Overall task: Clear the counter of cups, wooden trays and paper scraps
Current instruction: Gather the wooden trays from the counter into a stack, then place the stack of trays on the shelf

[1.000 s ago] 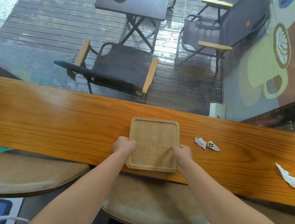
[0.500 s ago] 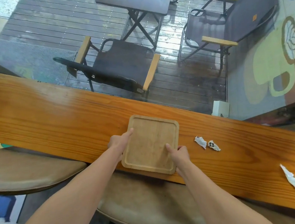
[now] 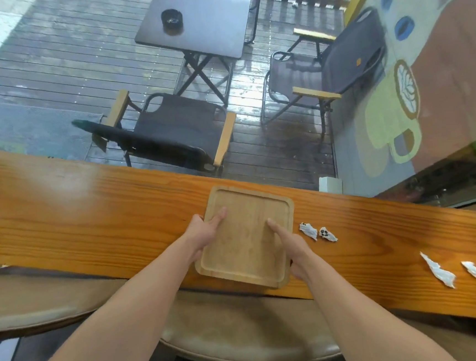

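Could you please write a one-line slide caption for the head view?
Both hands grip a wooden tray on the counter; paper scraps lie alongside.

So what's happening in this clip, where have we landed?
A person is clearing a wooden counter. Both hands grip a square wooden tray by its sides: the left hand on the left edge, the right hand on the right edge, a finger of each lying on top. The tray's near edge overhangs the counter. Four paper scraps remain to the right: two beside the tray, two further along. No cups show.
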Motion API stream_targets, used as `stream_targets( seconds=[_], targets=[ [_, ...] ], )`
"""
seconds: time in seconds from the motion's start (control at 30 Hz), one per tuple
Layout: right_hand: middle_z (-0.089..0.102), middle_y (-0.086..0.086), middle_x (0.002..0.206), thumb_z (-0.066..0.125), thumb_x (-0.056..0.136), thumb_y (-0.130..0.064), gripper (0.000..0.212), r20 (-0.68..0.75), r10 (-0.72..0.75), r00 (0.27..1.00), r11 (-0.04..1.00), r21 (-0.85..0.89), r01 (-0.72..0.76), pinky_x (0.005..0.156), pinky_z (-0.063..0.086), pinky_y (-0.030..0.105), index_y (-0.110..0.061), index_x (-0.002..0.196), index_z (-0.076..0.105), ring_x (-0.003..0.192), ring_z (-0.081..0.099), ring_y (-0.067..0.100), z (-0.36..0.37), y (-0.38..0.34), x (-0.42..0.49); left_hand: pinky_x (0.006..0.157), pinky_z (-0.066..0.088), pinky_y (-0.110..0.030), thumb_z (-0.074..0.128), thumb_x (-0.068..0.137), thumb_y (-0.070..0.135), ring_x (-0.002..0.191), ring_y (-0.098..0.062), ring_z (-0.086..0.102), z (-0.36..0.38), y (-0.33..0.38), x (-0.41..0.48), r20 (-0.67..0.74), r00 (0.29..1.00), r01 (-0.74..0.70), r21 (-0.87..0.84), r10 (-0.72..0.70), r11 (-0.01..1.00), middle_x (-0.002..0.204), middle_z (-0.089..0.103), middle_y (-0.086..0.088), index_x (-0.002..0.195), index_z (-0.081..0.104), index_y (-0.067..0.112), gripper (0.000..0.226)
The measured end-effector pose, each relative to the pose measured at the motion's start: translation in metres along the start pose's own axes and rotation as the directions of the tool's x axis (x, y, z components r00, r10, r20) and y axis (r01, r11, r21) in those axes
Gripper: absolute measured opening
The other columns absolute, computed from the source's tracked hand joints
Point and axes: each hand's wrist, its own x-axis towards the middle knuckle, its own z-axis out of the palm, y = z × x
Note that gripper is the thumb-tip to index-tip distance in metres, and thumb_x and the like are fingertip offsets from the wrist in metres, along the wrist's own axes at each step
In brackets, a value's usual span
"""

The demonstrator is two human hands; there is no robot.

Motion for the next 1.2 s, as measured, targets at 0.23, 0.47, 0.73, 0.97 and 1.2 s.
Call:
stream_targets(
  seconds=[0.23, 0.47, 0.73, 0.97, 1.2],
  targets=[
    [0.073, 0.007, 0.119, 0.089, 0.055, -0.061, 0.087, 0.027, -0.1, 0.995, 0.984, 0.15, 0.095, 0.103, 0.047, 0.053, -0.018, 0.127, 0.063, 0.115, 0.065, 0.03, -0.008, -0.015, -0.072, 0.097, 0.052, -0.055, 0.069, 0.079, 0.064, 0.113, -0.033, 0.062, -0.006, 0.036, -0.043, 0.219, 0.953, -0.223, 0.035, 0.21, 0.974, 0.129, 0.059, -0.012, 0.145, 0.033, 0.008, 0.094],
    [0.074, 0.008, 0.115, 0.081, 0.078, -0.048, 0.058, -0.119, -0.279, 0.953, 0.917, 0.261, 0.301, 0.092, 0.055, 0.056, -0.021, 0.126, 0.063, 0.105, 0.071, 0.031, -0.024, -0.005, -0.137, 0.091, 0.055, -0.052, 0.056, 0.092, 0.058, 0.107, -0.035, 0.067, 0.017, 0.06, -0.094, 0.381, 0.886, -0.301, 0.039, 0.264, 0.953, 0.122, 0.067, -0.015, 0.137, 0.049, 0.007, 0.068],
    [0.073, 0.009, 0.107, 0.082, 0.072, -0.054, 0.057, -0.39, -0.311, 0.867, 0.833, 0.327, 0.446, 0.071, 0.056, 0.04, -0.017, 0.11, 0.061, 0.097, 0.07, 0.029, -0.096, 0.031, -0.21, 0.077, 0.056, -0.039, 0.051, 0.085, 0.075, 0.088, -0.028, 0.07, 0.107, 0.074, -0.163, 0.397, 0.847, -0.493, 0.339, 0.354, 0.801, 0.102, 0.071, -0.009, 0.121, 0.064, 0.004, 0.08],
    [0.072, 0.008, 0.104, 0.084, 0.064, -0.062, 0.077, -0.607, -0.239, 0.758, 0.806, 0.311, 0.503, 0.081, 0.057, 0.041, -0.011, 0.118, 0.061, 0.093, 0.069, 0.028, -0.182, 0.097, -0.259, 0.075, 0.053, -0.038, 0.055, 0.076, 0.082, 0.087, -0.028, 0.068, 0.212, 0.033, -0.222, 0.502, 0.791, -0.583, 0.447, 0.349, 0.678, 0.097, 0.069, -0.008, 0.118, 0.062, 0.005, 0.088],
    [0.075, 0.011, 0.097, 0.084, 0.068, -0.057, 0.069, -0.744, -0.107, 0.659, 0.78, 0.349, 0.52, 0.081, 0.06, 0.044, -0.003, 0.109, 0.068, 0.087, 0.072, 0.029, -0.282, 0.205, -0.319, 0.093, 0.053, -0.044, 0.064, 0.074, 0.076, 0.102, -0.032, 0.065, 0.33, -0.044, -0.3, 0.642, 0.715, -0.649, 0.46, 0.277, 0.606, 0.121, 0.064, -0.013, 0.135, 0.051, 0.004, 0.095]
  ],
)
